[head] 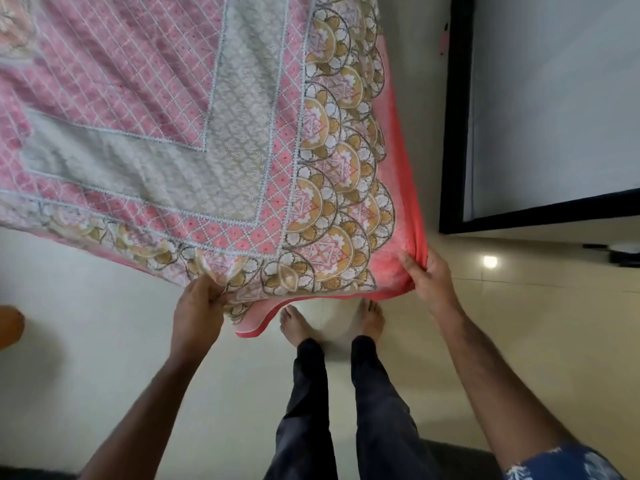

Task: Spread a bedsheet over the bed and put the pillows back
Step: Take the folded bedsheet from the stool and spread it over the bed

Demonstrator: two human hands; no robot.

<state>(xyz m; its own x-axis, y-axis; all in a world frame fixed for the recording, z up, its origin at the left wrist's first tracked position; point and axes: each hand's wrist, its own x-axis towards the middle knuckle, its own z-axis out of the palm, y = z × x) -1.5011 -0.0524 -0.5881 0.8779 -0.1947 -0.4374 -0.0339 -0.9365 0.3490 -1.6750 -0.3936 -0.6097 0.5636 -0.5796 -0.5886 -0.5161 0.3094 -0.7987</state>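
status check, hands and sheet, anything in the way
Left hand and right hand both gripping the near edge of the bedsheet. Sheet held up, corner hanging over bare feet. No pillows in view. Nothing in the way.

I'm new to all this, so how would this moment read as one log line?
step: spreading bedsheet | left hand: gripping near edge | right hand: gripping corner | pillows: none visible

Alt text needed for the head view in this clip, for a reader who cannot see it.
Both hands grip the near edge of a pink patterned bedsheet, the left hand on the scalloped border, the right hand bunching the plain pink corner. The sheet billows above a pale tiled floor, over the person's bare feet.
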